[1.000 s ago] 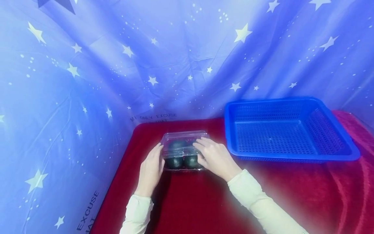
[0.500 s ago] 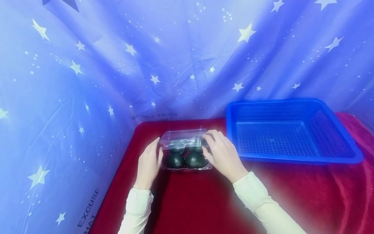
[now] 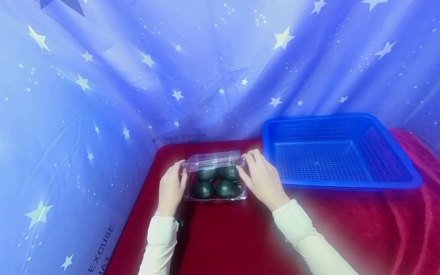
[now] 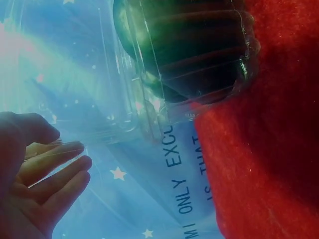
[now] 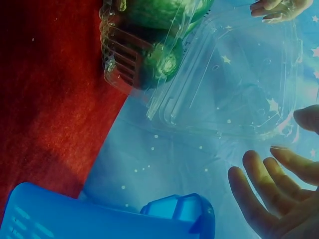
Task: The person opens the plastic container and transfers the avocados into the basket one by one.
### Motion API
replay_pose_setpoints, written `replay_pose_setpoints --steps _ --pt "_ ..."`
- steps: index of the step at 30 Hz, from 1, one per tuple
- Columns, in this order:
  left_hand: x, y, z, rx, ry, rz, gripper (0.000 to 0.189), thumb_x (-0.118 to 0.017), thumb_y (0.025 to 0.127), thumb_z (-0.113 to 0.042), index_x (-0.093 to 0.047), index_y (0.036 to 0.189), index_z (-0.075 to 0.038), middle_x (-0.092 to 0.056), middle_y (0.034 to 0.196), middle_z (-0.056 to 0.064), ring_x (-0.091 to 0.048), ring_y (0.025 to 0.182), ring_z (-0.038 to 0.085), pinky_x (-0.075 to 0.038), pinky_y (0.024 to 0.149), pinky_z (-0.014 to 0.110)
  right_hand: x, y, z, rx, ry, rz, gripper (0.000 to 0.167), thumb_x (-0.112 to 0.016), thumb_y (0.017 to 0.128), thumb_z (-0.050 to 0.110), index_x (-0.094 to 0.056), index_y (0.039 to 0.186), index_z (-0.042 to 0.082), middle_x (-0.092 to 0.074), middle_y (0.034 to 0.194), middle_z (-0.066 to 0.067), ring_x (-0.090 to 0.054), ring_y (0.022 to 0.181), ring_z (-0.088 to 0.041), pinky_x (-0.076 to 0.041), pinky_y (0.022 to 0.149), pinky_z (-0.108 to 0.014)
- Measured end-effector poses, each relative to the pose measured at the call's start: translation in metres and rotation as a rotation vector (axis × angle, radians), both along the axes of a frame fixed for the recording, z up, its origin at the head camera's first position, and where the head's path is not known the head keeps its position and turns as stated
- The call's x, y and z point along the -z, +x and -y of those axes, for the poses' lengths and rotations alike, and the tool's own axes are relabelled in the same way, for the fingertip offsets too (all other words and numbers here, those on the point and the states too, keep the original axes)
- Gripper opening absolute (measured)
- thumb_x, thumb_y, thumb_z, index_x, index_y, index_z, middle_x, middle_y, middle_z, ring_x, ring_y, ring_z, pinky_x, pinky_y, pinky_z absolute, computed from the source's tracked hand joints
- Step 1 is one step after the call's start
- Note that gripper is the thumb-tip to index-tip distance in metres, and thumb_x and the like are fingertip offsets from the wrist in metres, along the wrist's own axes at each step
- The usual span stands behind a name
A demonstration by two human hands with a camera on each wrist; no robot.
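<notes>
A clear plastic clamshell box (image 3: 187, 196) rests on the red cloth with several dark green, rounded fruits (image 3: 227, 189) inside, which look like avocados. Its hinged lid (image 3: 213, 159) stands tilted up at the back, raised off the fruits. At the lid's left edge, my left hand (image 3: 170, 189) pinches the rim between thumb and forefinger. The right hand (image 3: 262, 181) holds the opposite corner of the lid, its thumb and forefinger either side of the rim in the right wrist view. Ribbed walls of the box (image 5: 127, 64) and a green fruit (image 5: 162, 64) show there too.
To the right stands a blue perforated plastic basket (image 3: 343, 185), close beside the right hand. Red plush cloth (image 3: 227, 236) covers the table. A blue star-printed curtain (image 3: 206, 68) hangs behind and along the left side.
Both hands have swung the lid up and back from lying over the box, so the fruits now show uncovered. The right hand has shifted to the lid's right corner.
</notes>
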State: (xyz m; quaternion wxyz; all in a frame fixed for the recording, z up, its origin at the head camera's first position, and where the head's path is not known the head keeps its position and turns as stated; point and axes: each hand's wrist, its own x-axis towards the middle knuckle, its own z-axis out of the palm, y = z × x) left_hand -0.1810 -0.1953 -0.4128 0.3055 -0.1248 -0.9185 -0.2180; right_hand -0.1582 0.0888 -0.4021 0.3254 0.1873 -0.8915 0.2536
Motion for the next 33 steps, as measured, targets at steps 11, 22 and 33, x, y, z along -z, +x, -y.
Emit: replay_pose_setpoints --steps 11,22,33 --pt "0.002 -0.012 0.004 0.01 0.118 0.052 0.03 -0.065 0.092 -0.001 -0.065 0.122 -0.007 -0.072 0.11 0.016 -0.07 0.096 0.035 -0.056 0.087 0.049 -0.003 -0.006 0.001 -0.003 -0.026 0.052 0.028 -0.066 0.095 0.028 -0.065 0.112 0.006 -0.055 0.1 -0.009 -0.057 0.077 -0.022 -0.056 0.06 -0.032" --pt "0.008 -0.024 0.005 0.002 0.227 0.078 0.027 -0.062 0.096 -0.006 -0.063 0.123 -0.007 -0.073 0.11 0.015 -0.07 0.1 0.033 -0.054 0.091 0.048 -0.004 -0.015 0.002 -0.007 -0.049 0.154 0.027 -0.059 0.1 0.033 -0.066 0.108 0.009 -0.069 0.084 -0.004 -0.064 0.066 -0.022 -0.054 0.058 -0.034" --pt "0.017 -0.038 0.009 0.036 0.301 0.093 0.026 -0.064 0.097 -0.011 -0.062 0.122 -0.006 -0.072 0.113 0.015 -0.066 0.112 0.033 -0.05 0.1 0.048 -0.003 -0.021 0.004 -0.054 -0.093 0.261 0.029 -0.055 0.102 0.031 -0.059 0.121 0.01 -0.069 0.103 -0.008 -0.07 0.078 -0.023 -0.06 0.071 -0.037"
